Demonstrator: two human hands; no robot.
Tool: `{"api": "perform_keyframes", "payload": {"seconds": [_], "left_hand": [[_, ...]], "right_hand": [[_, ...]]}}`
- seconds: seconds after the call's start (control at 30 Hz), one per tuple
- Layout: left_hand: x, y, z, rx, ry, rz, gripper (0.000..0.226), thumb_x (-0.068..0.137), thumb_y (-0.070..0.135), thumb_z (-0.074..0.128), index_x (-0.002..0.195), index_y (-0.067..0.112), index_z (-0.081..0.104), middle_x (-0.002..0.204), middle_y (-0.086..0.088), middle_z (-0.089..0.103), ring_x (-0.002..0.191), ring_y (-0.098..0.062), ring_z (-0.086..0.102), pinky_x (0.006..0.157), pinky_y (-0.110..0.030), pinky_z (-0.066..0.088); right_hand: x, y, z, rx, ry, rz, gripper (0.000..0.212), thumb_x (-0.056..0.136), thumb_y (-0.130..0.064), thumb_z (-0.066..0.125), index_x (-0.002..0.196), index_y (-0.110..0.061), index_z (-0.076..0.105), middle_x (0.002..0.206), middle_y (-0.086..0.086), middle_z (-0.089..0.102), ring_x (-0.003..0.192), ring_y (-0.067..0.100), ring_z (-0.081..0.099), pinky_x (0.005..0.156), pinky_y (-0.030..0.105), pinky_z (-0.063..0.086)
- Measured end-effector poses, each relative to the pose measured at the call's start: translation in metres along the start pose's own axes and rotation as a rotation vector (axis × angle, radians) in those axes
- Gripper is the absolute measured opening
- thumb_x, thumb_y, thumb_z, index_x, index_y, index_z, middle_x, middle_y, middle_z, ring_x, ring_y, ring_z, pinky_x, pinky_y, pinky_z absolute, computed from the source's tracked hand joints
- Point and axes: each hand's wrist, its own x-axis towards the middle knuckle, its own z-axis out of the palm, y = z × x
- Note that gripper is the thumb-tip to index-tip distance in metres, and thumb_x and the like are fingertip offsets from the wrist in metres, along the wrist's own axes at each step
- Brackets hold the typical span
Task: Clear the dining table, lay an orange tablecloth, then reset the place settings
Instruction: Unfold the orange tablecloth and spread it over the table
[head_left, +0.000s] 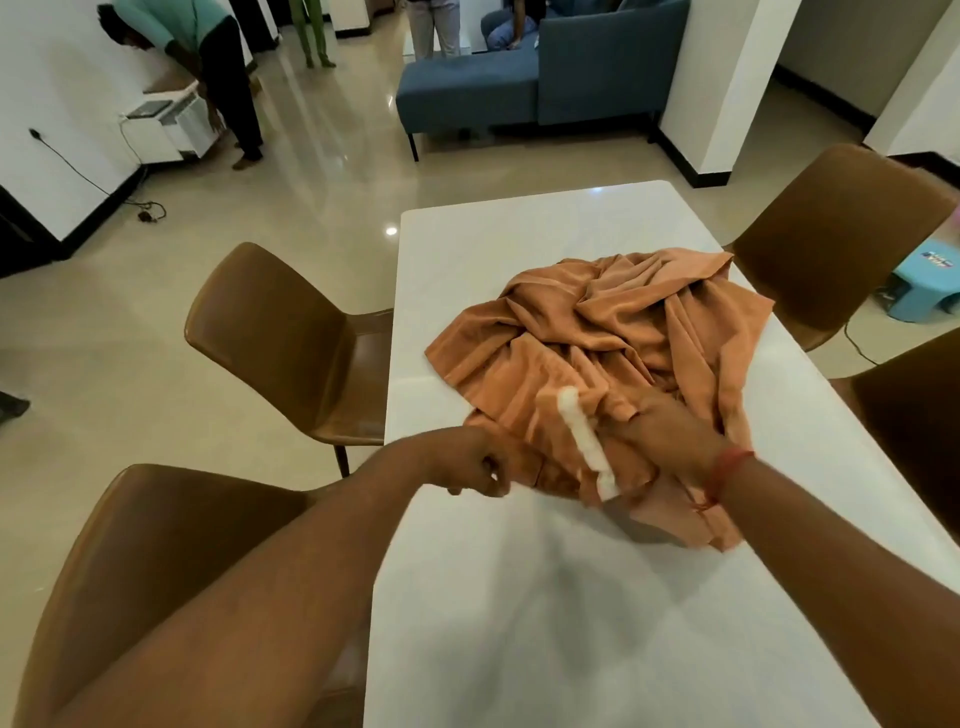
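Orange velvety tablecloth (597, 332), crumpled in a heap mid-desk on the white glossy desk (519, 597); near hem at both hands; left hand (480, 467) fingers curled, pinching the hem; right hand (670, 436) gripping folds, white blurred strip (584, 441) beside it; bulk lies beyond the fingers; brown chairs (270, 332) flank.

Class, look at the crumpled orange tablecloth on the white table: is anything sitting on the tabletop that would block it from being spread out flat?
Nothing visible does. The orange tablecloth lies bunched on the white table, whose bare surface shows no dishes. Both hands, left hand and right hand, are already on the cloth's near edge.
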Motion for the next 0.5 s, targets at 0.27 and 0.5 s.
{"api": "perform_keyframes", "payload": {"seconds": [0.27, 0.5], "left_hand": [[0.029, 0.044, 0.033, -0.135, 0.551, 0.218, 0.069, 0.091, 0.051, 0.056, 0.144, 0.01, 0.042, 0.157, -0.016, 0.035, 0.14, -0.026, 0.04, 0.111, -0.033, 0.039], [0.056, 0.043, 0.041, -0.053, 0.441, 0.217, 0.04, 0.091, 0.055, 0.053, 0.125, 0.034, 0.056, 0.104, 0.018, 0.065, 0.091, 0.003, 0.06, 0.079, -0.014, 0.046]], "right_hand": [[-0.036, -0.06, -0.006, 0.744, 0.068, -0.112, 0.031, 0.086, -0.021, 0.06, 0.096, -0.045, 0.076, 0.109, -0.017, 0.073, 0.105, 0.007, 0.068, 0.078, 0.015, 0.054], [-0.042, -0.062, -0.007, 1.051, 0.536, -0.06, 0.026, 0.089, -0.034, 0.058, 0.108, -0.028, 0.073, 0.117, 0.001, 0.072, 0.112, 0.022, 0.067, 0.093, 0.035, 0.055]]}}
